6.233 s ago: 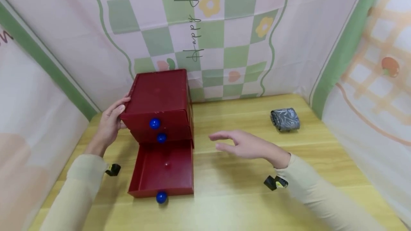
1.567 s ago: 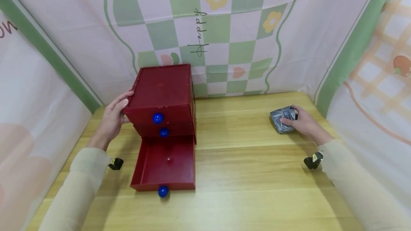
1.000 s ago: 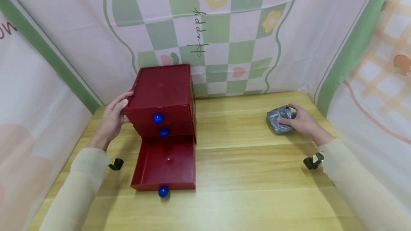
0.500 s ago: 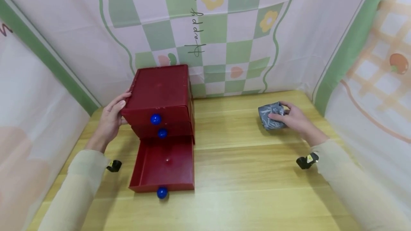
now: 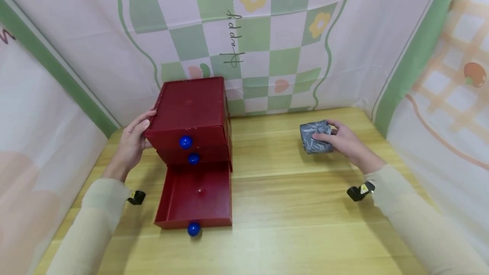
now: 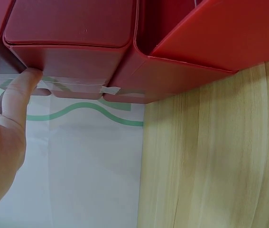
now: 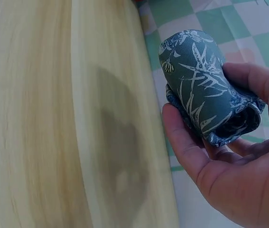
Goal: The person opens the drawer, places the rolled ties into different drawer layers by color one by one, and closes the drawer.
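Observation:
My right hand [image 5: 345,142] pinches a rolled-up piece of grey-green cloth [image 7: 198,80] with a white leaf print, thumb on one side and fingers on the other. In the right wrist view the roll is off the table, its shadow apart from it. On the left stands a dark red drawer cabinet [image 5: 191,101] with blue ball knobs. Its bottom drawer [image 5: 198,194] is pulled out, with nothing in it; the two drawers above are closed. My left hand [image 5: 131,141] rests against the cabinet's left side at the top edge, and a finger touches that side in the left wrist view.
Everything stands on a wood-grain table [image 5: 290,224]. Printed fabric [image 5: 254,33] hangs behind and on both sides, close to the back of the cabinet. The open drawer's blue knob [image 5: 193,229] sticks out towards the front.
My right hand first reached the cloth from beside the cabinet and took hold of it. Over the last second it carried the cloth leftward. My left hand stayed on the cabinet.

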A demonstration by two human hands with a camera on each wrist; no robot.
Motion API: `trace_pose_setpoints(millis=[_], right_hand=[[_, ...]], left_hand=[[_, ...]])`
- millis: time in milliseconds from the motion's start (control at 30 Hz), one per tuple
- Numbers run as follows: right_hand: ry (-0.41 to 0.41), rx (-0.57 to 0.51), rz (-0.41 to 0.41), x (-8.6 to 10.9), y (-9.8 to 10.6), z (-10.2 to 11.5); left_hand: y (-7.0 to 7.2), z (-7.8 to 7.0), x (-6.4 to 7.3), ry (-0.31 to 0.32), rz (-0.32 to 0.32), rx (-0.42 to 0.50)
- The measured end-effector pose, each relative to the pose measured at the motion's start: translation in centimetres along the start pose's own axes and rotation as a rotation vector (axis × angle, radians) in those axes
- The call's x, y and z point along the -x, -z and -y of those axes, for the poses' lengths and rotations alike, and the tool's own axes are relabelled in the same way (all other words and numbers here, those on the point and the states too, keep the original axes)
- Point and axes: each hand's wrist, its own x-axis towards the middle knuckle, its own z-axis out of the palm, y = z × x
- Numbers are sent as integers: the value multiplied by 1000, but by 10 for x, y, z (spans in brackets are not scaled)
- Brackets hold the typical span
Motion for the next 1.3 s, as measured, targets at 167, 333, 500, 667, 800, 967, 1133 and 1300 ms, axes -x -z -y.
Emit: trace_pose_setpoints(millis=[167, 333, 500, 667, 800, 967, 1133, 1300], right_hand=[[2, -128, 42, 2, -8, 7], [-5, -197, 79, 4, -12, 13], [-6, -259, 109, 7, -16, 21], [4, -323, 130, 10, -24, 27], [19, -346, 144, 12, -31, 31], [20, -379, 153, 12, -39, 33], [17, -411, 179, 13, -48, 35], [7, -421, 208, 14, -59, 39]], left_hand=[[1, 0, 0, -1, -4, -1], [0, 0, 0, 2, -2, 5], [0, 0, 1, 4, -7, 4], [0, 0, 0, 11, -4, 6], [-1, 0, 0, 5, -11, 3], [-1, 0, 0, 7, -14, 8], [0, 0, 0, 7, -10, 6], [0, 0, 0, 6, -7, 5]])
